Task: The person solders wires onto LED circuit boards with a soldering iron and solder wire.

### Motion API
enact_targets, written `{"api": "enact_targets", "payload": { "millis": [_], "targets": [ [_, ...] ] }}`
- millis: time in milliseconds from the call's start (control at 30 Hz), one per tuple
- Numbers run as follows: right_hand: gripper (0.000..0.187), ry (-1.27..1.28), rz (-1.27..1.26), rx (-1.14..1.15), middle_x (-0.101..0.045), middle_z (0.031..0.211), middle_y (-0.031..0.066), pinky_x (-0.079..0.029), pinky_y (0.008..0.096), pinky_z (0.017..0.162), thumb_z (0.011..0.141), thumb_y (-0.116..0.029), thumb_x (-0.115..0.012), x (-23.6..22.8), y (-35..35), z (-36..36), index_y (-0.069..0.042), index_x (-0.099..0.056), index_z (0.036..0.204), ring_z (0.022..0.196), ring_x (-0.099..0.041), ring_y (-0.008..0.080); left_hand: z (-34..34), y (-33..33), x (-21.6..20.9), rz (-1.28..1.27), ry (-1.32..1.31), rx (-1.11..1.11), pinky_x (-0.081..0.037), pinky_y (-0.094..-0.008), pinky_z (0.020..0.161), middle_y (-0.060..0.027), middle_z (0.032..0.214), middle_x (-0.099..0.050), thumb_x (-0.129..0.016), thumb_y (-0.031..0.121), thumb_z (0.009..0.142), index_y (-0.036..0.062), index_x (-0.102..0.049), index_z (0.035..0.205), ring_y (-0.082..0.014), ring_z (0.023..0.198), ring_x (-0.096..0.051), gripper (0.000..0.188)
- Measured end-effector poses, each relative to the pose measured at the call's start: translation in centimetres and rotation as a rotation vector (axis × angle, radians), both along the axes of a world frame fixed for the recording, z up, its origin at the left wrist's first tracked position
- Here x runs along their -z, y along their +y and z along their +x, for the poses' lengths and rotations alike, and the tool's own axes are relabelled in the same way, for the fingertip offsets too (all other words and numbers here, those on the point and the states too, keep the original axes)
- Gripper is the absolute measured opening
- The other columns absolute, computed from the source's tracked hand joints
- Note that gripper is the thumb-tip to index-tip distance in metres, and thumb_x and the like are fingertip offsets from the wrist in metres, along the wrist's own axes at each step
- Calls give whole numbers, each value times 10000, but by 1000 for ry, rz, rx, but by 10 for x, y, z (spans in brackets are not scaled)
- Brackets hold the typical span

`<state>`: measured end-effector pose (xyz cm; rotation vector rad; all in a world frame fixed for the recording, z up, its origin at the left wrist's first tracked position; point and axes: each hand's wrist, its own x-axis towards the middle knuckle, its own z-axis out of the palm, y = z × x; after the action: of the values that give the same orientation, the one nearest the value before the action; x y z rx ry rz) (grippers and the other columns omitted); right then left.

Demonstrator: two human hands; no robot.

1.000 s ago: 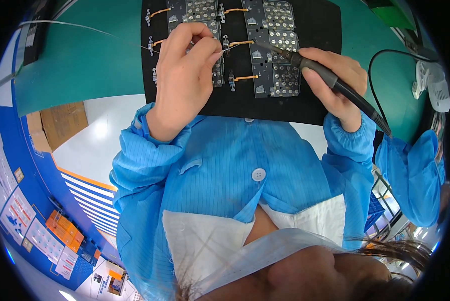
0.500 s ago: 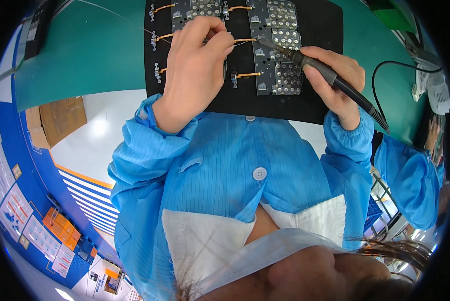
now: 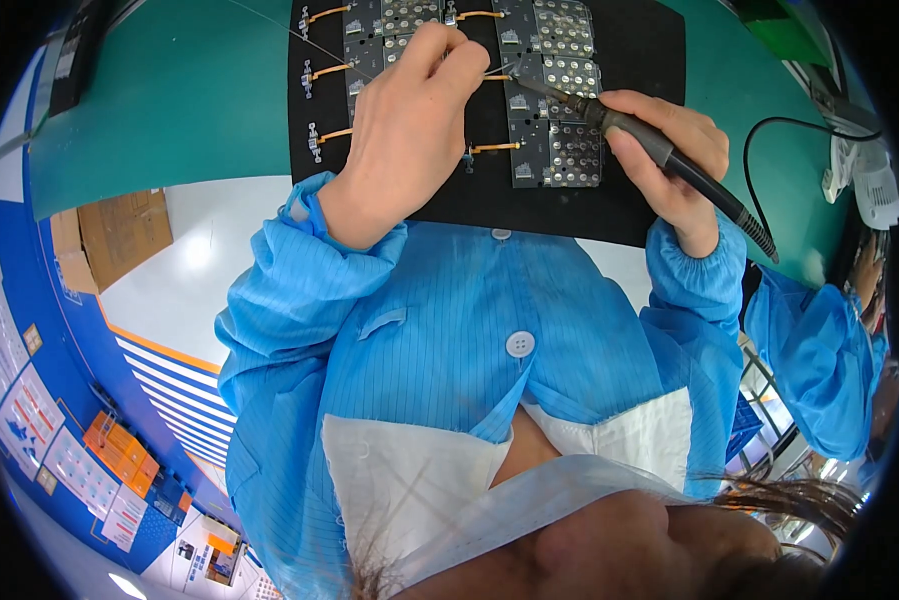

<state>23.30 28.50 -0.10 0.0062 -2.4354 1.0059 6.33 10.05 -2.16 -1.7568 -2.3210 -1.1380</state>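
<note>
My left hand [image 3: 409, 130] is pinched on a thin solder wire [image 3: 294, 38] that trails off to the upper left. The wire's free end pokes out beyond the fingertips toward the joint of an orange flat cable [image 3: 495, 78] and a dark circuit board [image 3: 525, 103]. In my right hand [image 3: 677, 150] is a black soldering iron [image 3: 711, 188], fingers wrapped round its grip. The iron's tip rests at or just over that same joint; actual contact is too small to tell. My left hand covers part of the left column of boards and the connector end of this cable.
Several boards with silvery round pads lie in two columns on a black mat [image 3: 644, 60] over a green work surface [image 3: 199, 110]. The iron's black cord [image 3: 752, 160] loops at the right. A cardboard box [image 3: 124, 240] stands lower left. Another person's blue sleeve [image 3: 814, 360] is at right.
My left hand has shifted a little to the right, bringing the solder wire's end up to the iron's tip. My right hand and the iron have hardly moved.
</note>
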Motion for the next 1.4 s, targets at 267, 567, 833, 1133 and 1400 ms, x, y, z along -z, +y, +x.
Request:
{"api": "enact_targets", "payload": {
  "millis": [267, 567, 833, 1133, 1400],
  "targets": [
    [250, 24, -14, 4, -688, 750, 134, -496, 233, 496, 796, -163, -713, 2, -1, -5, -5, -685, 988, 611, -676, 202, -6, 5, 7, -54, -207, -53, -489, -393, 612, -106, 931, -527, -692, 55, 789, 51, -602, 915, -301, 718, -598, 155],
    [241, 25, -3, -32, -673, 708, 127, -488, 240, 488, 799, -153, -707, -1, 0, -6, -1, -682, 984, 592, -668, 199, -7, 9, 6, -36, -265, -54, -416, -258, 554, -49, 887, -540, -721, 0, 760, 7, -647, 858, -133, 614, -501, 123],
    [256, 21, -1, -12, -676, 710, 123, -483, 238, 481, 802, -172, -711, 1, 2, -2, -9, -682, 998, 594, -669, 197, -4, 9, 8, -5, -280, -80, -374, -236, 519, -30, 882, -530, -732, -9, 745, 13, -664, 857, -97, 569, -437, 133],
    [264, 41, -1, -35, -677, 711, 129, -481, 235, 475, 805, -186, -707, 3, 5, -3, -7, -682, 997, 593, -670, 197, -5, 11, 9, 1, -277, -78, -359, -232, 509, -28, 876, -526, -737, -5, 743, 13, -665, 857, -90, 557, -418, 136],
    [256, 31, 1, -24, -677, 708, 125, -486, 239, 479, 802, -180, -710, 1, 6, 1, -5, -683, 987, 589, -670, 199, -2, 14, 7, 4, -271, -81, -353, -233, 507, -29, 877, -524, -736, -6, 742, 9, -663, 857, -91, 557, -409, 137]
  ]
}}
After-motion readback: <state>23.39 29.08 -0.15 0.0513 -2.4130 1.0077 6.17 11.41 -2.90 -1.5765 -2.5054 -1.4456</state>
